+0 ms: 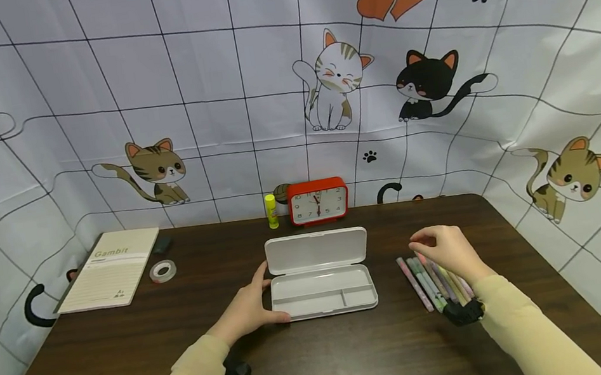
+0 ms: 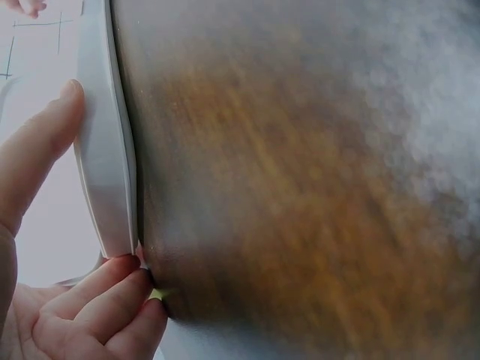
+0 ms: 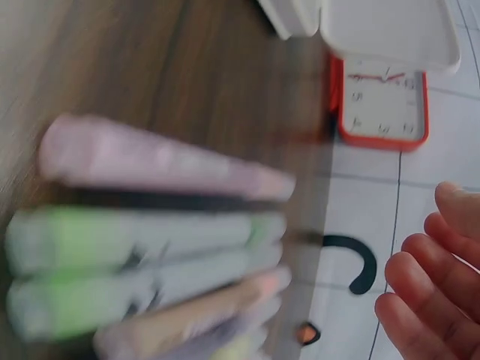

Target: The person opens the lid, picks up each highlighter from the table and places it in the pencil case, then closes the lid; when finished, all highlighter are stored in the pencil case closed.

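Your left hand holds the left end of the open pencil case: the thumb lies along the end wall near the hinge, and the curled fingers clasp the front corner of the tray. The left wrist view confirms this contact, with the white edge of the case caught between thumb and fingers. Your right hand hovers over the row of markers, fingers bent downward and loosely spread; it holds nothing, and its fingertips are apart from the markers in the right wrist view.

The pencil case rests near the middle of the dark wooden table, its lid tilted back toward the wall. The markers lie side by side to the right of the case, well apart from it.

At the far edge of the table stand a red clock and, just to its left, a yellow glue stick. On the left side lie a notebook and, beside it, a roll of tape
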### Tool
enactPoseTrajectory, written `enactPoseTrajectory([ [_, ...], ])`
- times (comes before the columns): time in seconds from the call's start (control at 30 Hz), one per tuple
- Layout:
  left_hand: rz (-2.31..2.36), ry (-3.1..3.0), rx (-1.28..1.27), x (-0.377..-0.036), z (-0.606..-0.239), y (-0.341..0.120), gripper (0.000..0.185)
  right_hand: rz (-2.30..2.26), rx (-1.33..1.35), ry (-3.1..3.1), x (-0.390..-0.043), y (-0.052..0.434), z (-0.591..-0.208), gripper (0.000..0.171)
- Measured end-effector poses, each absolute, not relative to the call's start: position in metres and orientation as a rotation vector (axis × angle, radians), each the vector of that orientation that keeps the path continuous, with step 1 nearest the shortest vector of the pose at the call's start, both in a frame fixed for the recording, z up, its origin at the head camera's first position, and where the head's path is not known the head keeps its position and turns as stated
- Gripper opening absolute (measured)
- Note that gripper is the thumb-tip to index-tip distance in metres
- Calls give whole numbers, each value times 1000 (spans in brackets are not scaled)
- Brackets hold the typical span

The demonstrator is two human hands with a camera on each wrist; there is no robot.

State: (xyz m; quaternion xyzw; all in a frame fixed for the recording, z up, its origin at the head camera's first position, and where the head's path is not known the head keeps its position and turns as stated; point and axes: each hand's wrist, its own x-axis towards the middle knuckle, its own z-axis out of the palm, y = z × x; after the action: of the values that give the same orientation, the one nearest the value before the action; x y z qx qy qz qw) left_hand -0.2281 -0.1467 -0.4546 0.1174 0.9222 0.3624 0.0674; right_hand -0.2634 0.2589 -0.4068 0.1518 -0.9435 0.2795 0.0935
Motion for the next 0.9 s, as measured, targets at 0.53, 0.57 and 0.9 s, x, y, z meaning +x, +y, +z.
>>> enactPoseTrajectory([
  [0.53,1084,2781,352,-226,-456,-146,121,698,316,-2890,-245,320,-431,15],
  [0.57,1084,2782,353,-226,-456,-147,121,693,314,-2893,-245,322,-432,14],
  [0.9,1083,2788,352,-227,-455,-147,121,675,272,-2985,-244,333,-440,18],
])
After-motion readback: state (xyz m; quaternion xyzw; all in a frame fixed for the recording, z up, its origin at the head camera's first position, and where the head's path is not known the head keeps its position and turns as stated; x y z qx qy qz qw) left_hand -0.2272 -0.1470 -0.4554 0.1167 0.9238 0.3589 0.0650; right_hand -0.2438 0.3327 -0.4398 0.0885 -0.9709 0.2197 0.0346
